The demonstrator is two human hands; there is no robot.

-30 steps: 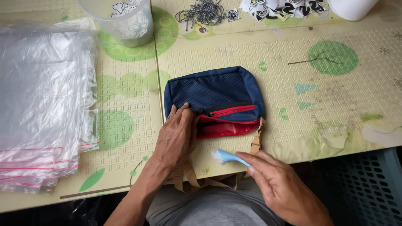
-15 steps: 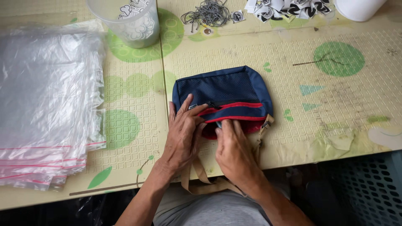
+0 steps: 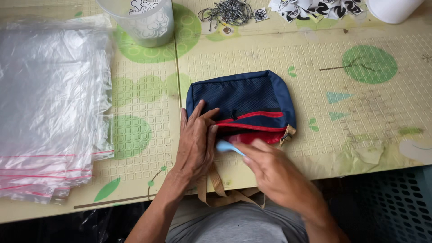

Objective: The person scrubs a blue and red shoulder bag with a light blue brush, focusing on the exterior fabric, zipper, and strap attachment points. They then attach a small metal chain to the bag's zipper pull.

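A navy pouch (image 3: 245, 96) with a mesh front, red zip trim and a red lower part lies on the patterned mat near the table's front edge. My left hand (image 3: 195, 141) rests flat on its left end, fingers spread over the zip line. My right hand (image 3: 274, 173) holds a small light-blue tool (image 3: 227, 147) whose tip points at the pouch's lower left corner, next to my left thumb. A tan strap (image 3: 216, 182) hangs from the pouch over the table edge towards my lap.
A thick stack of clear plastic bags (image 3: 47, 103) with red seal strips covers the left side. At the back stand a clear plastic tub (image 3: 148, 22), a pile of metal ball chains (image 3: 229, 11), printed tags (image 3: 315, 8) and a white container (image 3: 393, 9).
My right hand has pulled back from the pouch's zip towards me, and the blue tool shows again at the pouch's lower left. The left hand stays put.
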